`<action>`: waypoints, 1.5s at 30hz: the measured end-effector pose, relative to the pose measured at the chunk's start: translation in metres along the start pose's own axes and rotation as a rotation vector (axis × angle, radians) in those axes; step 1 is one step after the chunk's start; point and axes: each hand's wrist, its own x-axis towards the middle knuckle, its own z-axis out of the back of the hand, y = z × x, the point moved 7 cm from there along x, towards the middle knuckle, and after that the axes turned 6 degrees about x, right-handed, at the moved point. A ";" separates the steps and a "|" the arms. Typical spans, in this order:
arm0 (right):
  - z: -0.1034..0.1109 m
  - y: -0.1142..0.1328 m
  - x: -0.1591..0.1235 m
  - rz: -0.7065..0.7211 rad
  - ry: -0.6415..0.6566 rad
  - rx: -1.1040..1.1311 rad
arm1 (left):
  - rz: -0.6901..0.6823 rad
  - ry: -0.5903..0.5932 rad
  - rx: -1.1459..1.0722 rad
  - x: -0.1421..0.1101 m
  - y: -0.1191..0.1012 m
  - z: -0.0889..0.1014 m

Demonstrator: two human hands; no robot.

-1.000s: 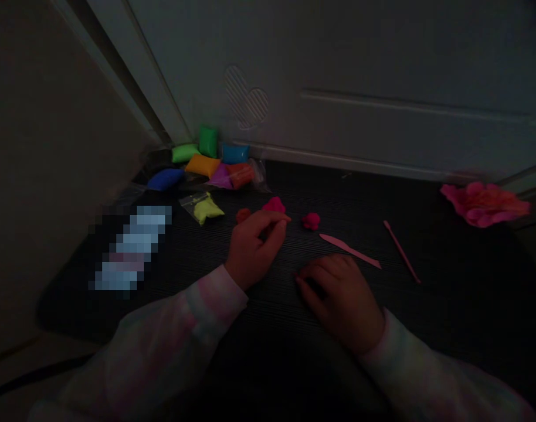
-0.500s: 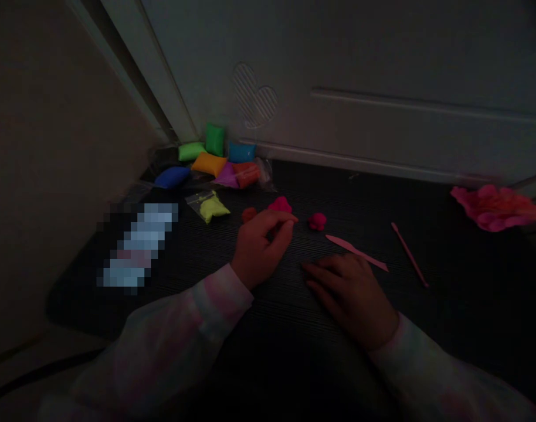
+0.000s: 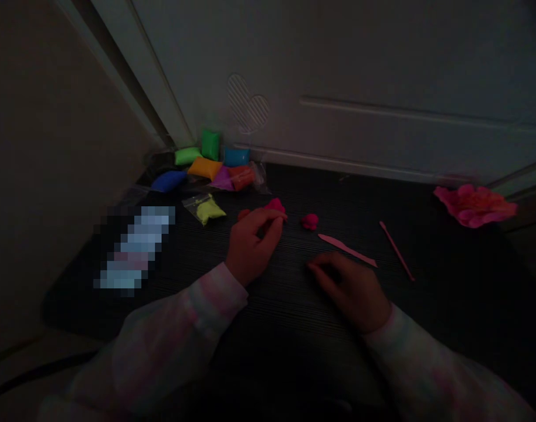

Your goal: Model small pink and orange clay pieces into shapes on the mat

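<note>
My left hand point(image 3: 254, 245) is held above the dark table with its thumb and forefinger pinched together; whatever is between the tips is too small and dark to make out. Just behind those fingers lie a bright pink lump of clay point(image 3: 275, 205) and an orange lump point(image 3: 244, 214), both partly hidden. Low over the tabletop, my right hand point(image 3: 353, 290) also has thumb and forefinger closed at the tips, and I cannot see what they hold. Ahead of it sits a smaller pink clay lump point(image 3: 310, 221). A pink modelling knife point(image 3: 347, 249) rests beside its knuckles.
A thin pink stick tool point(image 3: 397, 251) lies at the right, before a pink flower-like object point(image 3: 474, 205). Several coloured clay packets point(image 3: 205, 168) and a yellow clay bag point(image 3: 209, 209) are at the back left. A blurred-out bright object point(image 3: 138, 249) lies left. A white panel point(image 3: 360, 70) rises behind.
My right hand's fingers have drawn in from stretched out to a pinch. My left hand stays pinched in nearly the same place. The whole view has shifted slightly.
</note>
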 end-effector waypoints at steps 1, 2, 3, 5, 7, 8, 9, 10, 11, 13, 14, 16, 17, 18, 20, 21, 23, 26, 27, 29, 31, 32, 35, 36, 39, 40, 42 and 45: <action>0.002 -0.002 0.000 -0.031 -0.018 0.029 | 0.006 0.001 -0.005 0.000 0.001 0.001; 0.004 -0.004 0.000 -0.045 -0.031 0.050 | 0.013 0.000 -0.012 0.001 0.001 0.002; 0.005 -0.004 0.000 -0.044 -0.038 0.063 | 0.022 -0.007 -0.020 0.002 0.002 0.003; 0.007 -0.001 0.001 -0.014 -0.036 0.078 | 0.051 -0.041 -0.042 0.003 0.005 0.008; 0.007 0.002 0.002 0.014 -0.017 0.093 | 0.098 -0.085 -0.078 0.005 0.010 0.015; 0.007 0.003 0.002 0.018 -0.008 0.106 | 0.122 -0.107 -0.096 0.006 0.012 0.017; 0.006 0.003 0.002 0.014 -0.002 0.123 | 0.143 -0.127 -0.111 0.007 0.015 0.019; 0.006 0.003 0.001 0.001 0.000 0.141 | 0.160 -0.144 -0.121 0.007 0.018 0.021; 0.006 0.002 0.001 -0.021 -0.001 0.155 | 0.172 -0.157 -0.124 0.008 0.020 0.022; 0.007 0.000 0.000 -0.068 -0.011 0.162 | 0.179 -0.172 -0.111 0.009 0.023 0.023; 0.007 -0.001 -0.001 -0.084 -0.014 0.157 | 0.175 -0.174 -0.096 0.010 0.023 0.023; 0.006 0.000 -0.001 -0.088 -0.010 0.149 | 0.145 -0.162 -0.035 0.011 0.021 0.026; 0.006 0.000 -0.001 -0.079 0.001 0.152 | 0.115 -0.143 0.017 0.013 0.019 0.027; 0.005 0.001 0.000 -0.069 0.015 0.159 | 0.072 -0.115 0.083 0.014 0.015 0.030; 0.004 0.003 0.001 -0.048 0.036 0.173 | -0.037 -0.018 0.228 0.014 0.008 0.033; 0.004 0.003 0.001 -0.041 0.037 0.175 | -0.096 0.056 0.289 0.013 0.005 0.032; 0.005 0.003 0.002 -0.042 0.022 0.165 | -0.203 0.242 0.363 0.008 0.002 0.027; 0.005 0.003 0.002 -0.057 0.009 0.132 | -0.284 0.478 0.416 -0.004 0.006 0.015; 0.004 0.003 0.002 -0.059 0.012 0.127 | -0.286 0.526 0.434 -0.006 0.010 0.011; 0.003 0.002 0.002 -0.069 0.011 0.135 | -0.262 0.595 0.468 -0.010 0.017 0.005; 0.002 0.000 0.002 -0.080 -0.002 0.153 | -0.229 0.642 0.483 -0.011 0.023 0.001; 0.001 -0.001 0.002 -0.080 -0.009 0.160 | -0.213 0.653 0.478 -0.011 0.025 0.000; 0.000 0.000 0.003 -0.047 -0.014 0.170 | -0.164 0.629 0.386 -0.010 0.024 0.000; 0.000 0.000 0.003 -0.038 -0.015 0.171 | -0.141 0.607 0.324 -0.010 0.021 -0.001; 0.000 0.001 0.006 -0.027 -0.038 0.173 | 0.024 0.578 0.027 -0.013 0.015 -0.010; 0.001 0.001 0.007 -0.024 -0.056 0.172 | 0.124 0.590 -0.111 -0.015 0.015 -0.017; 0.003 0.003 0.009 -0.010 -0.097 0.172 | 0.354 0.656 -0.389 -0.024 0.015 -0.035; 0.007 0.005 0.010 0.022 -0.173 0.177 | 0.553 0.627 -0.686 -0.030 0.012 -0.053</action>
